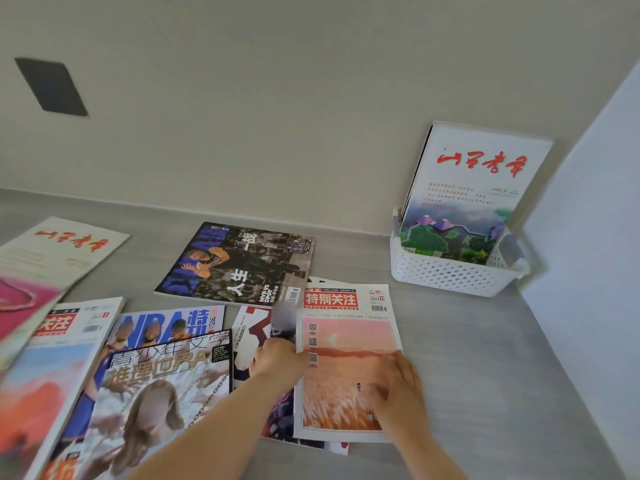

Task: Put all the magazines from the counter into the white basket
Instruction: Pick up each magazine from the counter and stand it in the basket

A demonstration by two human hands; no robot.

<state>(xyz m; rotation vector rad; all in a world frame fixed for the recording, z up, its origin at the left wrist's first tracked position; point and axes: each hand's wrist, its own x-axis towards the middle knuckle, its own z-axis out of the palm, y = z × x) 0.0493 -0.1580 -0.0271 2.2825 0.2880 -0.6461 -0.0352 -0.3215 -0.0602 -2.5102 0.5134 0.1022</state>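
Flat magazines (239, 265) near white basket (446, 275)

This looks like a room in a home to me: a grey wood-grain counter (485, 358) against a plain cream wall (277, 98) with a dark plate (52, 86), leisure magazines (239, 265) strewn about, and a white basket (450, 275) in the corner.

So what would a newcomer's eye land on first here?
Both hands on the sunset-cover magazine at front centre: the left hand grips its left edge, the right hand rests on the cover. Next, the white basket at the back right with a white magazine standing in it, and loose magazines spread over the counter to the left.
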